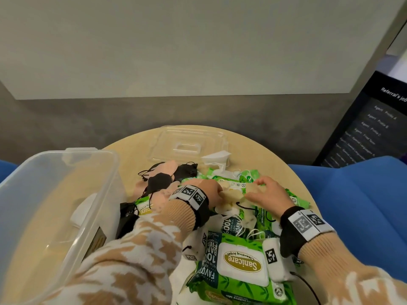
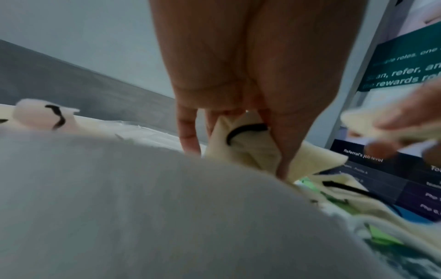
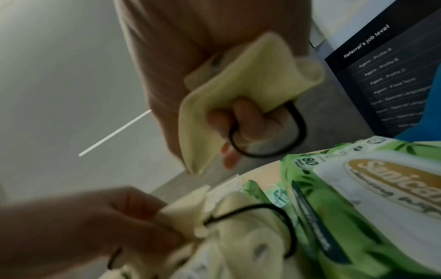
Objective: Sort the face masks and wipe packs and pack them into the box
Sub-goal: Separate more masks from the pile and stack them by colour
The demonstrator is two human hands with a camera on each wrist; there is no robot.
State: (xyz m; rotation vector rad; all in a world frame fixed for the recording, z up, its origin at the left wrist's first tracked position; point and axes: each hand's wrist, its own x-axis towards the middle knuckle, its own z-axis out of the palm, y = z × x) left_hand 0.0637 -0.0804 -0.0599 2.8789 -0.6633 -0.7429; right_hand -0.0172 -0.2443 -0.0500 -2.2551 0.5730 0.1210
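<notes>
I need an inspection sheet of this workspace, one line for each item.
Surface: round wooden table, heaped with goods.
Job's things: clear box at left, nearly empty; cream masks; black masks; wipe packs.
Clutter: clear lid at the far edge.
Hands: left hand pinches a cream mask; right hand grips another.
Cables: thin black cable beside the right wrist.
Surroundings: grey wall, blue seat, dark sign.

Wipe pack (image 1: 241, 259) reads "Sanicare Cleansing Wipes"; dark sign (image 1: 372, 119) "Referral's job level".
</notes>
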